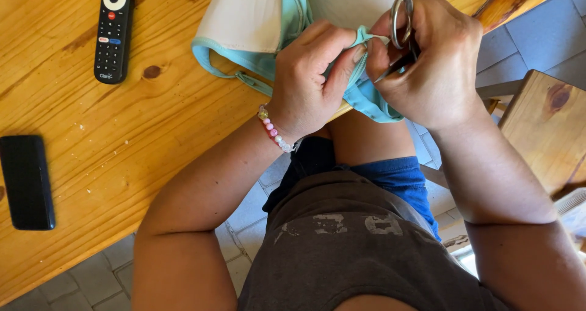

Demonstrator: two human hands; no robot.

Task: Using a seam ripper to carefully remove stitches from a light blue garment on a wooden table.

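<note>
In the head view, the left hand [311, 79] pinches the edge of a light turquoise and white fabric garment [268, 24], thumb and fingers closed on the hem. The right hand [436, 57] is closed around small metal scissors [401, 27], touching the same hem just beside the left fingers. The garment lies on the wooden pine table [122, 140] and hangs over its near edge. To the left, well apart, lie a black remote control [113, 30] and a black phone [25, 181], with bare table between them.
</note>
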